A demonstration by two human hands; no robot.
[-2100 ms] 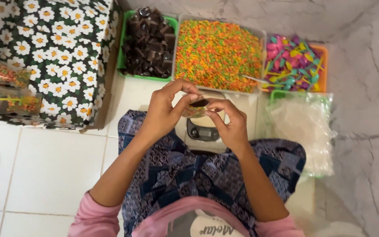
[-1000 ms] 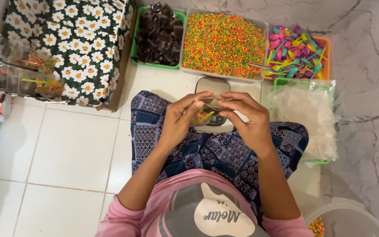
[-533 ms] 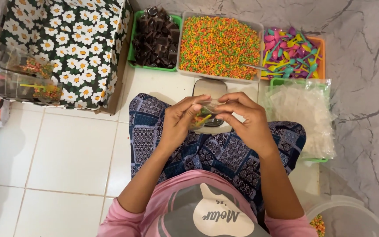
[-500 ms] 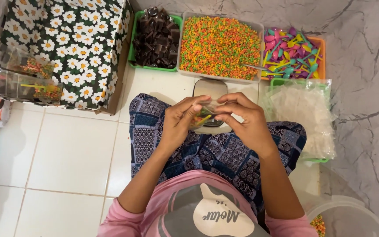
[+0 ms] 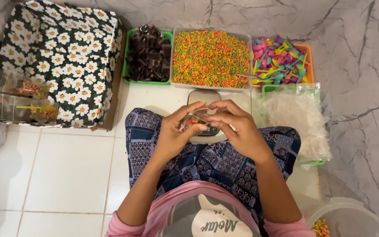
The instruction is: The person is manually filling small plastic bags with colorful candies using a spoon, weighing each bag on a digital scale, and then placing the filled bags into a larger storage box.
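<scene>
Clear packet [image 5: 194, 119]: as before, pinched between both hands over the scale [image 5: 203, 97].
Left hand [image 5: 176, 134]: fingers unchanged, pinching it.
Right hand [image 5: 237, 129]: pinching too.

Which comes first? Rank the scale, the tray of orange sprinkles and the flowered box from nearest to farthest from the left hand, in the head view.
1. Scale, just beyond the left hand.
2. Tray of orange sprinkles, farther ahead by the wall.
3. Flowered box, far off to the left.
</scene>
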